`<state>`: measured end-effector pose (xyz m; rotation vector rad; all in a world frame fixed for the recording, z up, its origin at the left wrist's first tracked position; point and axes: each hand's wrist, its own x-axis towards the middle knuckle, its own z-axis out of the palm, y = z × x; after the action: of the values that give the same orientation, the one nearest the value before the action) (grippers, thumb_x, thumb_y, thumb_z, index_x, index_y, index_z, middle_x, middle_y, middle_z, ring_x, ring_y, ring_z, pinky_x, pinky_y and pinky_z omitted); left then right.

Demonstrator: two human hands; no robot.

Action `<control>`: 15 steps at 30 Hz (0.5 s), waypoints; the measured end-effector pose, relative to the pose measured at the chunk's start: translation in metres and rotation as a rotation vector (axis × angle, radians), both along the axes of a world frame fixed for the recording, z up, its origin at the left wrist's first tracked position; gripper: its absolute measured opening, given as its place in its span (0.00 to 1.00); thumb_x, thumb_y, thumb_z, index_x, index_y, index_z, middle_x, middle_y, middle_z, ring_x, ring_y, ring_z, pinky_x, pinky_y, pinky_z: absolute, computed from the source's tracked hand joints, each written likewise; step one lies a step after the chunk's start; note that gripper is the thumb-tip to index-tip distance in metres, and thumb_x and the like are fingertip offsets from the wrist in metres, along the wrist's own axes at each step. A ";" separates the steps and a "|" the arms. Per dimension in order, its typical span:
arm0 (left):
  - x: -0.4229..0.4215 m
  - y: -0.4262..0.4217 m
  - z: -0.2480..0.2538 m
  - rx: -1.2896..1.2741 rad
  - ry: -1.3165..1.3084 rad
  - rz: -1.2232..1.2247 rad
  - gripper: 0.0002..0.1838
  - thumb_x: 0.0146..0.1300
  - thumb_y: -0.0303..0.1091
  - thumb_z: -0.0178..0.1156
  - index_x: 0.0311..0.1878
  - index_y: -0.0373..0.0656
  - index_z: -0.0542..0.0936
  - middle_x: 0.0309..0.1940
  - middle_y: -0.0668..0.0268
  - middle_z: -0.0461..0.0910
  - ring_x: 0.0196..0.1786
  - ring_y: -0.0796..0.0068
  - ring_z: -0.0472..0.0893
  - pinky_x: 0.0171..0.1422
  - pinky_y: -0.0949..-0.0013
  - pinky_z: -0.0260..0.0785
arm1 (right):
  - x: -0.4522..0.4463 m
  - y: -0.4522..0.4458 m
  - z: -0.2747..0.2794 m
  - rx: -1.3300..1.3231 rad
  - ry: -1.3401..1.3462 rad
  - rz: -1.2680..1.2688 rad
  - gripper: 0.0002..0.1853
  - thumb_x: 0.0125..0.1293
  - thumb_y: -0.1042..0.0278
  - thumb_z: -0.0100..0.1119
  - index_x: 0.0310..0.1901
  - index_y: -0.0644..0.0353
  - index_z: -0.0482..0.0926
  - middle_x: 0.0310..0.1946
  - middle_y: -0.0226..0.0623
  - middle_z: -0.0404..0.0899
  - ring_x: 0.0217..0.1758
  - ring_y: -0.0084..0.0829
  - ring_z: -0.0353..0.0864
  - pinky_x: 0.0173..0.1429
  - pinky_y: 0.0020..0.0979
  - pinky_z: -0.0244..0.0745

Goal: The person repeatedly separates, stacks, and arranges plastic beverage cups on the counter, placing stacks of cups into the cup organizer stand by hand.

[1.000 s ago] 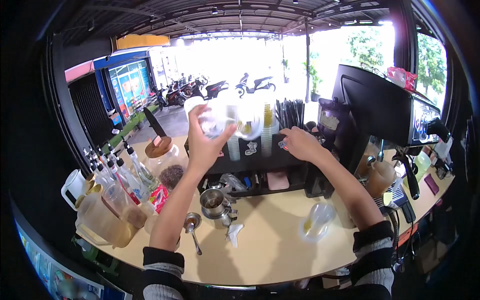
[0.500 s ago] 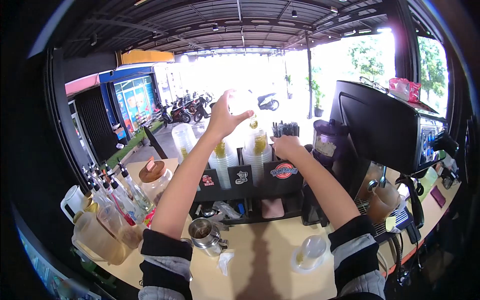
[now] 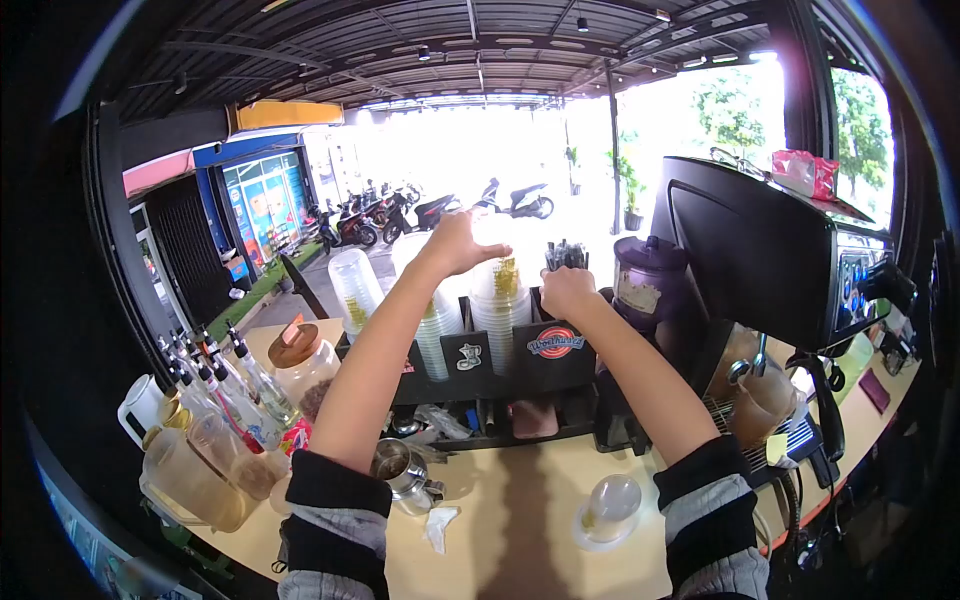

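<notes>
My left hand (image 3: 462, 247) curves around the top of a stack of clear plastic cups (image 3: 500, 325), thumb against the upper cup with yellow print (image 3: 504, 272). Glare washes out that cup's edge. My right hand (image 3: 569, 293) is closed at the right side of this stack, beside the black straws (image 3: 567, 256). What its fingers hold, if anything, is hidden. A black cup rack (image 3: 550, 345) with stickers holds the stack. More cup stacks stand to its left, one (image 3: 437, 330) partly behind my left forearm.
A clear cup with a lid (image 3: 612, 505) and a metal pitcher (image 3: 402, 475) are on the counter (image 3: 480, 560). Syrup bottles (image 3: 225, 385), a jug (image 3: 190, 475) and a lidded jar (image 3: 305, 360) crowd the left. A coffee machine (image 3: 755, 250) stands at right, near a purple canister (image 3: 648, 280).
My left hand has lowered toward the stack, and the printed cup that stood above it now sits at its top. My right hand stays at the stack's right side. The view has shifted slightly.
</notes>
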<state>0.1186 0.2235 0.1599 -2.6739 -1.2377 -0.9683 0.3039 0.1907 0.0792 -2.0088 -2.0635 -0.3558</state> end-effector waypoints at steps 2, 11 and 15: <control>0.000 0.002 -0.005 -0.017 -0.020 -0.032 0.45 0.42 0.58 0.70 0.57 0.33 0.70 0.51 0.48 0.75 0.55 0.57 0.75 0.58 0.62 0.67 | 0.000 0.000 -0.001 -0.005 -0.005 -0.001 0.16 0.56 0.67 0.49 0.46 0.59 0.79 0.41 0.42 0.82 0.46 0.39 0.82 0.46 0.40 0.76; 0.007 0.000 -0.030 -0.009 -0.229 -0.056 0.43 0.44 0.53 0.70 0.60 0.40 0.66 0.56 0.48 0.71 0.61 0.54 0.71 0.64 0.60 0.62 | -0.005 -0.007 -0.008 -0.015 -0.015 0.001 0.16 0.56 0.66 0.50 0.45 0.58 0.80 0.41 0.43 0.82 0.45 0.39 0.82 0.47 0.39 0.76; 0.000 -0.002 -0.030 -0.095 -0.240 -0.152 0.42 0.44 0.52 0.70 0.60 0.42 0.67 0.58 0.51 0.70 0.63 0.55 0.68 0.66 0.59 0.60 | -0.004 -0.012 -0.010 -0.030 -0.003 0.001 0.17 0.61 0.61 0.49 0.50 0.57 0.77 0.41 0.41 0.82 0.46 0.40 0.82 0.50 0.42 0.73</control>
<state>0.1181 0.2215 0.1303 -2.8267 -1.1578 -1.3179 0.2996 0.1785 0.0696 -2.0255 -2.0834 -0.3295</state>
